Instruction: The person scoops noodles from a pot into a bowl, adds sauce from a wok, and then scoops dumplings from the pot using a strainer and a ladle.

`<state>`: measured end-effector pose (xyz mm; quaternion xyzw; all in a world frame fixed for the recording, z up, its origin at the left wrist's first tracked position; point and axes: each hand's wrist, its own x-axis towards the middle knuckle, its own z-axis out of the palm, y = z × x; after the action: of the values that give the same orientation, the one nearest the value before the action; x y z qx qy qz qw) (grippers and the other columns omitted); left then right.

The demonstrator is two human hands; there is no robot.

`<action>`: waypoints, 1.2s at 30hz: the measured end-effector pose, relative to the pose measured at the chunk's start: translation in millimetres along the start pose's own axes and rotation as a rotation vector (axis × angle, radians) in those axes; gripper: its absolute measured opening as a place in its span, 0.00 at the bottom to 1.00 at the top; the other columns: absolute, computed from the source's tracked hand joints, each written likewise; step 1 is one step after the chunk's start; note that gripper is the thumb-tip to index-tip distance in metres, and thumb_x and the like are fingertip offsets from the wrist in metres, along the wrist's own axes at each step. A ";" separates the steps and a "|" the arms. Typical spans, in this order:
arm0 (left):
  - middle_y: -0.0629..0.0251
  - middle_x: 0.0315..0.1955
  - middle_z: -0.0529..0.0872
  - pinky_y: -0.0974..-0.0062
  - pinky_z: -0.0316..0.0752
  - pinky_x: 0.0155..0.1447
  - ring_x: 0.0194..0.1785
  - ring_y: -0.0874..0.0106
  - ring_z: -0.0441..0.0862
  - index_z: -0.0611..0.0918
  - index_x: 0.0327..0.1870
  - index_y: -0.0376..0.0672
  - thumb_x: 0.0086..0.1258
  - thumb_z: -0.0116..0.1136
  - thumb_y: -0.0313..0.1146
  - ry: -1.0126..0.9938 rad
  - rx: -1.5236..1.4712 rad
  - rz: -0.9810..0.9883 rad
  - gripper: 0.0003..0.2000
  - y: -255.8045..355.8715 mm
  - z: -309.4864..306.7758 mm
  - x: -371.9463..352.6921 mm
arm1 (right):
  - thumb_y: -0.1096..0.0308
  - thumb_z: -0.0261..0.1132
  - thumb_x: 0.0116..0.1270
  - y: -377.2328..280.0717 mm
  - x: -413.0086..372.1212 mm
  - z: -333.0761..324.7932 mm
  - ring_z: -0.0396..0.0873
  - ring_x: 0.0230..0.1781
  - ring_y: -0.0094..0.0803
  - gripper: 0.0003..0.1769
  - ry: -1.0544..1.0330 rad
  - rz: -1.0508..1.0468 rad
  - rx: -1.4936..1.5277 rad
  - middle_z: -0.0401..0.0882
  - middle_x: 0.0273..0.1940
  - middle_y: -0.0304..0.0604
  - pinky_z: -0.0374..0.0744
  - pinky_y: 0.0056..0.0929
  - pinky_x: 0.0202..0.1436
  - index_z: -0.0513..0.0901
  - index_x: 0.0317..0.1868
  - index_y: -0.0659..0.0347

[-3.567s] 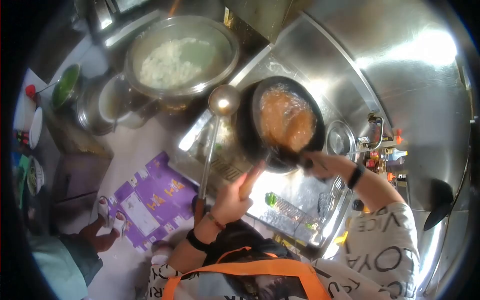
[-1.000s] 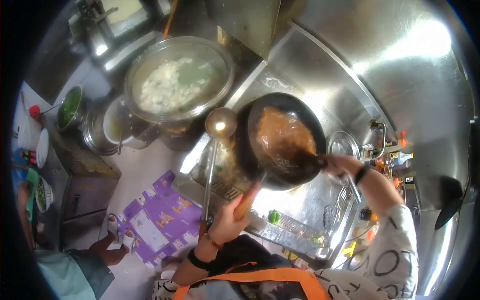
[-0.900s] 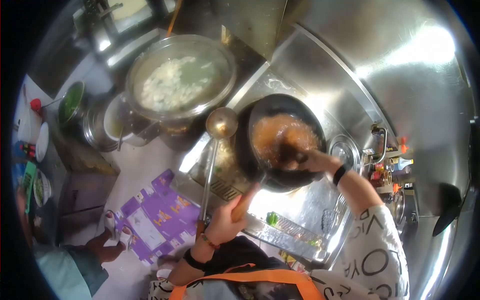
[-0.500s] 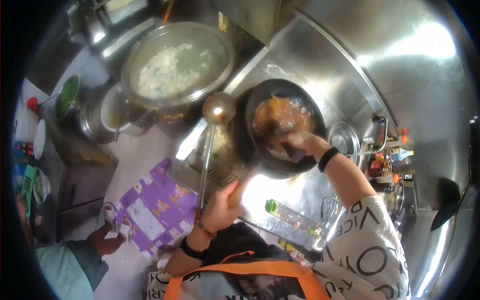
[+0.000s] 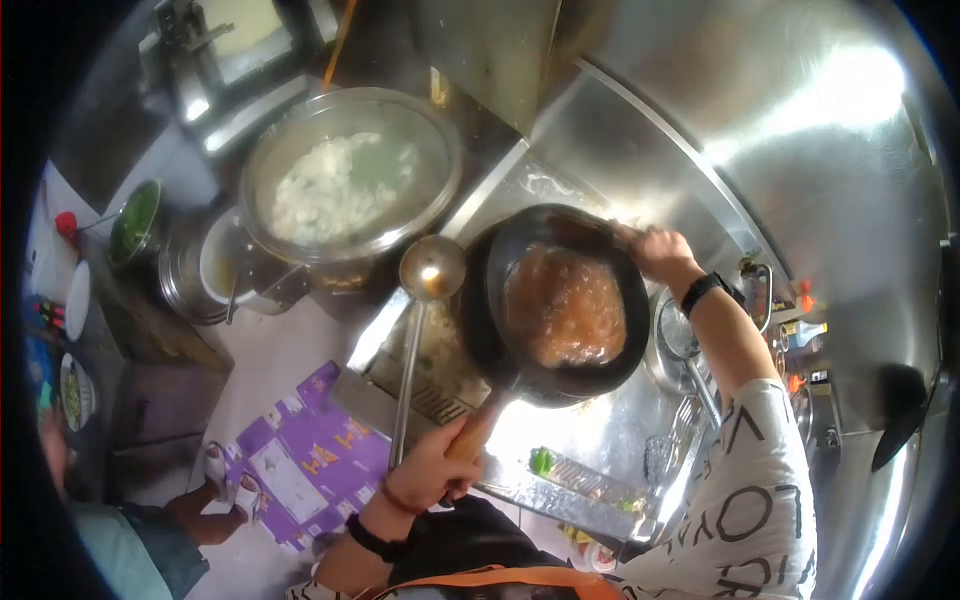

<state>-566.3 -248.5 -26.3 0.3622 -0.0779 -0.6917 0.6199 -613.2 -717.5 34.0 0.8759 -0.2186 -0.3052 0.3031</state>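
A black pan (image 5: 638, 330) holding bubbling reddish-brown food in sauce (image 5: 565, 305) is over the stove. My left hand (image 5: 432, 468) is wrapped round its wooden handle (image 5: 478, 428). At the far right rim of the pan, my right hand (image 5: 660, 254) has its fingers closed; what they hold, if anything, is too small to make out. A metal ladle (image 5: 432, 268) lies left of the pan, its long handle passing beside my left hand.
A large steel bowl (image 5: 255, 235) with white pieces in liquid stands at the upper left. Bottles (image 5: 802, 330) line the right side. Purple cardboard (image 5: 300, 460) lies on the floor near a co-worker's feet (image 5: 230, 485). A strainer (image 5: 678, 330) is right of the pan.
My right hand has moved from over the food up to the pan's far right rim. The dark item it held over the food no longer shows there. The view has shifted slightly.
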 end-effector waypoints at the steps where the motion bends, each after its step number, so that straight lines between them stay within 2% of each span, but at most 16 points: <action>1: 0.68 0.26 0.74 0.83 0.67 0.22 0.21 0.80 0.71 0.66 0.61 0.40 0.61 0.56 0.23 -0.072 -0.197 -0.035 0.25 4.6 0.6 8.6 | 0.70 0.55 0.64 -6.0 -14.5 -17.4 0.82 0.42 0.36 0.31 0.035 0.035 0.098 0.82 0.42 0.45 0.80 0.34 0.42 0.60 0.67 0.43; 3: 0.67 0.26 0.73 0.82 0.66 0.22 0.20 0.79 0.70 0.68 0.59 0.39 0.64 0.54 0.25 -0.114 -0.353 -0.193 0.21 -0.2 -14.3 41.8 | 0.69 0.55 0.63 -3.0 -42.0 -3.7 0.82 0.42 0.37 0.36 -0.019 0.151 0.300 0.82 0.43 0.47 0.80 0.36 0.44 0.55 0.71 0.40; 4: 0.67 0.26 0.73 0.81 0.66 0.22 0.19 0.78 0.69 0.71 0.56 0.38 0.67 0.53 0.27 -0.157 -0.513 -0.322 0.17 2.0 -16.7 54.0 | 0.57 0.55 0.65 9.1 -46.1 48.4 0.81 0.44 0.47 0.32 -0.076 0.121 0.281 0.81 0.45 0.50 0.80 0.39 0.45 0.58 0.69 0.38; 5: 0.68 0.25 0.71 0.80 0.66 0.22 0.19 0.80 0.68 0.72 0.49 0.40 0.68 0.52 0.27 -0.114 -0.251 -0.297 0.10 13.6 -1.6 50.8 | 0.56 0.58 0.62 14.7 -73.5 81.4 0.81 0.44 0.47 0.34 -0.084 0.149 0.356 0.81 0.45 0.50 0.80 0.38 0.45 0.59 0.69 0.38; 6: 0.68 0.25 0.71 0.78 0.68 0.22 0.20 0.79 0.69 0.71 0.44 0.42 0.68 0.53 0.26 -0.175 -0.237 -0.318 0.07 15.3 6.7 50.4 | 0.56 0.60 0.59 12.2 -107.4 103.8 0.81 0.44 0.47 0.36 -0.101 0.177 0.429 0.81 0.45 0.49 0.80 0.38 0.45 0.60 0.68 0.38; 8: 0.68 0.25 0.71 0.76 0.69 0.23 0.21 0.78 0.70 0.70 0.42 0.43 0.67 0.52 0.25 -0.147 -0.170 -0.293 0.07 12.7 26.6 41.4 | 0.56 0.63 0.55 8.5 -170.5 84.2 0.80 0.46 0.47 0.37 -0.383 0.200 0.784 0.80 0.46 0.50 0.78 0.39 0.47 0.61 0.67 0.38; 12: 0.66 0.25 0.71 0.75 0.70 0.23 0.21 0.77 0.71 0.66 0.46 0.45 0.65 0.51 0.22 -0.125 -0.032 -0.233 0.12 -1.8 39.5 30.4 | 0.56 0.65 0.57 -14.7 -264.5 58.6 0.78 0.48 0.43 0.38 -0.352 0.136 1.093 0.80 0.46 0.53 0.75 0.35 0.52 0.63 0.69 0.45; 15: 0.66 0.25 0.71 0.73 0.71 0.24 0.21 0.76 0.71 0.65 0.48 0.46 0.65 0.51 0.21 -0.159 0.043 -0.219 0.15 -9.1 39.1 29.5 | 0.52 0.66 0.58 -31.0 -327.6 44.3 0.76 0.54 0.41 0.43 -0.371 0.325 1.402 0.78 0.53 0.56 0.71 0.29 0.58 0.60 0.70 0.58; 18: 0.65 0.25 0.71 0.72 0.72 0.24 0.21 0.75 0.72 0.64 0.48 0.46 0.64 0.51 0.20 -0.119 0.140 -0.198 0.15 -13.3 46.1 25.9 | 0.58 0.64 0.60 -60.4 -376.5 72.8 0.75 0.52 0.35 0.38 -0.287 0.468 1.874 0.76 0.54 0.52 0.72 0.26 0.57 0.61 0.70 0.60; 20: 0.65 0.25 0.72 0.72 0.72 0.24 0.20 0.75 0.72 0.64 0.48 0.46 0.64 0.51 0.20 -0.088 0.191 -0.195 0.15 -16.2 53.2 23.1 | 0.63 0.62 0.62 -82.1 -399.1 74.7 0.77 0.44 0.33 0.37 -0.276 0.535 2.243 0.76 0.50 0.49 0.77 0.26 0.48 0.61 0.70 0.59; 21: 0.64 0.25 0.72 0.72 0.72 0.23 0.20 0.75 0.72 0.63 0.48 0.46 0.64 0.51 0.20 -0.074 0.233 -0.194 0.16 -17.2 57.0 22.4 | 0.65 0.61 0.62 -85.9 -407.7 52.4 0.77 0.37 0.32 0.37 -0.345 0.605 2.396 0.76 0.48 0.47 0.80 0.26 0.36 0.59 0.71 0.58; 22: 0.64 0.25 0.72 0.72 0.72 0.23 0.20 0.75 0.72 0.63 0.48 0.46 0.64 0.51 0.20 -0.059 0.275 -0.188 0.16 -18.2 62.0 22.2 | 0.67 0.60 0.62 -93.5 -412.2 46.5 0.77 0.33 0.32 0.37 -0.288 0.573 2.451 0.75 0.48 0.46 0.81 0.28 0.29 0.58 0.71 0.58; 28: 0.63 0.25 0.72 0.70 0.73 0.19 0.17 0.73 0.73 0.61 0.50 0.47 0.62 0.50 0.19 0.044 0.528 -0.116 0.18 -34.9 93.2 19.0 | 0.65 0.61 0.67 -130.6 -361.4 39.2 0.77 0.31 0.27 0.36 0.019 0.030 2.605 0.76 0.43 0.45 0.79 0.27 0.28 0.55 0.72 0.54; 32: 0.62 0.26 0.72 0.71 0.73 0.18 0.17 0.73 0.73 0.61 0.54 0.43 0.62 0.50 0.19 0.107 0.667 -0.072 0.20 -42.7 112.8 17.9 | 0.62 0.59 0.68 -133.1 -308.0 31.6 0.77 0.26 0.28 0.37 -0.199 -0.272 2.793 0.76 0.42 0.45 0.78 0.27 0.24 0.51 0.73 0.54; 34: 0.62 0.25 0.73 0.74 0.72 0.17 0.15 0.74 0.73 0.61 0.54 0.41 0.62 0.49 0.18 0.136 0.695 -0.037 0.20 -47.9 122.3 15.3 | 0.63 0.59 0.68 -154.8 -281.8 61.8 0.77 0.26 0.28 0.36 -0.234 -0.287 2.797 0.77 0.41 0.44 0.77 0.26 0.23 0.53 0.73 0.55; 36: 0.63 0.25 0.73 0.74 0.72 0.16 0.15 0.74 0.73 0.62 0.53 0.40 0.62 0.50 0.19 0.169 0.764 -0.027 0.19 -49.7 127.8 17.1 | 0.62 0.58 0.67 -155.3 -282.3 65.9 0.77 0.25 0.28 0.35 0.114 0.069 2.544 0.77 0.42 0.44 0.76 0.26 0.22 0.55 0.72 0.56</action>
<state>-682.0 -296.9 31.9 0.6235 -0.2736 -0.5890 0.4354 -829.1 -471.4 2.9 0.5533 -0.3653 0.1647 -0.7303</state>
